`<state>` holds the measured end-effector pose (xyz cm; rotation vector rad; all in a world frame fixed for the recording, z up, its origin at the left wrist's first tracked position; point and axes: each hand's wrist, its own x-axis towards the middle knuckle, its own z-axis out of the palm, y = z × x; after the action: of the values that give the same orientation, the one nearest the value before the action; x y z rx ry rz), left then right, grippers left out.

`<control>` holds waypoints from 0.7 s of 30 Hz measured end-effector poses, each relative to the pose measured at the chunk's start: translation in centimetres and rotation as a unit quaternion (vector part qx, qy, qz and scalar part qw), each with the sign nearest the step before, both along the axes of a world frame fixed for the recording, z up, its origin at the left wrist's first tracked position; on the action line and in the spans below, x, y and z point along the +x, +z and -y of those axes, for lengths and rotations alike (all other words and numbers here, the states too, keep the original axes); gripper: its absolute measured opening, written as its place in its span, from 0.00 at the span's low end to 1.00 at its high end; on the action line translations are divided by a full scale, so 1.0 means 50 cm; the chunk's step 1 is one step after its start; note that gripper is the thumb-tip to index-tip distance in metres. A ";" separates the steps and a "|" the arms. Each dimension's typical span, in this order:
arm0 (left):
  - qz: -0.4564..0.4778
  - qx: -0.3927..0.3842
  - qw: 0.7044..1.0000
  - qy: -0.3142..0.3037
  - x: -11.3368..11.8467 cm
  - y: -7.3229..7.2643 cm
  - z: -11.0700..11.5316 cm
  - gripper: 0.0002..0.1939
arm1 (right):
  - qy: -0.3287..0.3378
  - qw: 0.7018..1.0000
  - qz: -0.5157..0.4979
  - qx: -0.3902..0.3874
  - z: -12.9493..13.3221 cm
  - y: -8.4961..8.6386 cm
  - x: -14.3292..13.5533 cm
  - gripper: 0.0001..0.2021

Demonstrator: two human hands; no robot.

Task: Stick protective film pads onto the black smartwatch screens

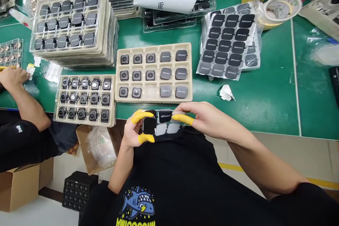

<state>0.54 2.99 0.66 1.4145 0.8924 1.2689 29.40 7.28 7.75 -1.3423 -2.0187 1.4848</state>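
Yellow finger cots cover some fingertips of both hands. My left hand point(136, 129) grips a black square watch body point(149, 125) by its edges, at the table's front edge. Right beside it, my right hand point(198, 116) pinches a clear sheet of film stickers; one dark printed sticker point(165, 116) and lighter blank spots point(173, 128) show on it. Just beyond the hands lies a beige tray point(150, 93) with watch bodies, the two right columns covered by dark printed stickers. One front-row compartment of this tray holds no watch.
A second tray of watches point(84, 99) sits to the left, below tall tray stacks point(71, 24). Sticker sheets point(225, 46), a tape roll point(282, 7) and crumpled paper point(226, 93) lie to the right. Another person's arm point(26, 100) rests at far left.
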 end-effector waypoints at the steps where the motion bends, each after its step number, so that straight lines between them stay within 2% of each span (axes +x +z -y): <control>1: -0.011 0.018 1.000 -0.004 0.001 0.003 -0.001 0.42 | -0.004 1.000 -0.006 0.021 -0.001 0.000 0.001 0.15; 4: -0.044 0.069 0.996 -0.019 0.004 0.008 -0.005 0.40 | -0.011 0.996 -0.027 0.079 -0.002 0.001 -0.003 0.18; 7: -0.061 0.089 0.994 -0.019 0.008 0.009 -0.004 0.40 | 0.001 0.994 -0.032 0.104 -0.001 0.002 -0.015 0.12; 10: -0.055 0.086 0.995 -0.020 0.012 0.006 0.000 0.40 | -0.001 0.992 -0.029 0.122 0.001 -0.001 -0.027 0.06; 13: -0.041 0.074 0.996 -0.023 0.015 0.002 0.005 0.40 | -0.006 0.989 -0.031 0.144 0.006 -0.008 -0.031 0.03; 21: -0.009 0.029 0.999 -0.014 0.021 -0.010 0.009 0.39 | -0.014 0.971 0.020 0.239 0.026 -0.030 -0.037 0.08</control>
<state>1.58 2.55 0.14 1.4813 0.8495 1.2725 27.53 5.96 6.26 -1.1928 -2.1832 0.8786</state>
